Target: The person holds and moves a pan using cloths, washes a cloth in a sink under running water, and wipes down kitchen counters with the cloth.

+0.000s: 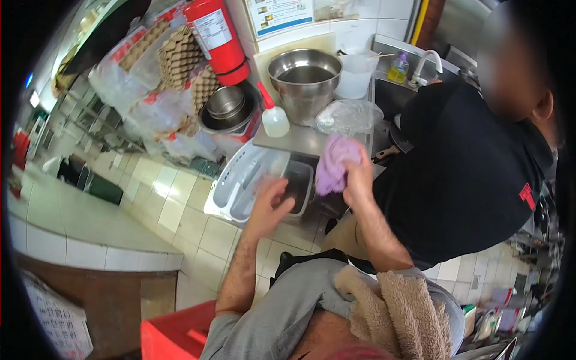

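My right hand (359,180) grips a bunched purple cloth (337,163), held up in front of the metal counter's edge. My left hand (271,203) has its fingers apart and holds nothing, slightly blurred. It is over or beside a light grey plastic basket (235,174) with raised sides; whether it touches is unclear. A rectangular container with a pale rim (307,191) sits beside that basket, partly hidden behind my left hand. On the counter behind are a spray bottle with a red nozzle (275,120) and a clear plastic bag (349,116).
A large steel pot (305,84) and white bucket (355,75) stand on the metal counter (288,141). At right, a person in black (459,180) stands close by the sink. Egg trays (177,57) and a fire extinguisher (217,42) are back left; a red crate (177,330) is below.
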The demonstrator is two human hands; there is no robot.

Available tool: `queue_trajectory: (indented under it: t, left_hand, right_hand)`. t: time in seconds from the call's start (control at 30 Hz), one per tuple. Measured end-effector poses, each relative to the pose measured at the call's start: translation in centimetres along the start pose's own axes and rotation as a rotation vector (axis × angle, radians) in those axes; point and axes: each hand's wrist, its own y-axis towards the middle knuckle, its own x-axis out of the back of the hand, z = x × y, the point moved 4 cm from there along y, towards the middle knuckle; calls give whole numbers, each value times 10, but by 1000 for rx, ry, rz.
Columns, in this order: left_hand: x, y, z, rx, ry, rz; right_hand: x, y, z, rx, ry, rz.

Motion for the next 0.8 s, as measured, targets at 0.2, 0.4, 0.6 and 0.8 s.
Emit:
queue_trajectory:
  t: [0.2, 0.4, 0.6, 0.8]
  left_hand:
    - [58, 132, -75, -370, 233, 48]
    - [29, 294, -129, -614, 428, 71]
    - [-35, 474, -119, -376, 891, 165]
    - [-80, 580, -58, -35, 1172, 479]
  right_hand:
    - [-43, 108, 110, 691, -242, -215]
    - [0, 228, 145, 924, -386, -547]
    - [111, 335, 83, 613, -284, -608]
    - [143, 357, 54, 357, -391, -648]
